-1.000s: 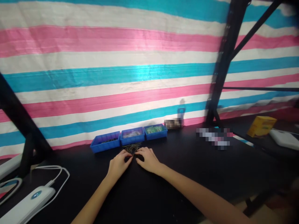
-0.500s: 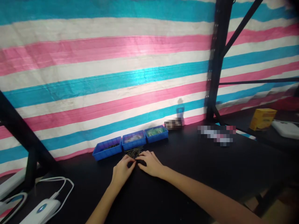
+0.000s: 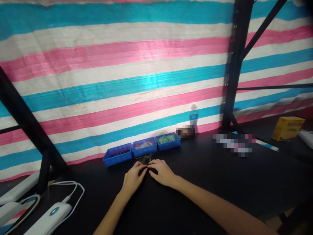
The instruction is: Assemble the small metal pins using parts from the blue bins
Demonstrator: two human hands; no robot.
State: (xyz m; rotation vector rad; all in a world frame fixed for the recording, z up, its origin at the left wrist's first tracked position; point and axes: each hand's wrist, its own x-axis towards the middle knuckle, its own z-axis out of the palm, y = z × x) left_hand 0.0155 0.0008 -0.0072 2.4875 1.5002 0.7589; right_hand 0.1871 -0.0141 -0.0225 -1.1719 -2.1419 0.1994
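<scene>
On the black table (image 3: 186,195), my left hand (image 3: 134,176) and my right hand (image 3: 162,172) meet at their fingertips. The fingers of both are pinched together; whatever they hold is too small to make out. Just beyond the fingertips lies a loose pile of thin, dark golden sticks (image 3: 144,159). Three blue trays stand in a row behind it: the left tray (image 3: 117,159) has small dark pieces, the middle tray (image 3: 144,151) pale, clear-looking items, and the right tray (image 3: 168,144) green and whitish ones.
White power strips (image 3: 50,217) with a looped white cable (image 3: 79,199) lie at the left. A yellow box (image 3: 288,128) stands at the far right. Black metal posts (image 3: 233,75) rise before a striped sheet (image 3: 137,81). Blurred-out items lie right of the trays.
The camera view has shifted, so the trays and hands appear slightly further right. My fingertips remain together in front of the stick pile, with the right fingers a little more drawn in.
</scene>
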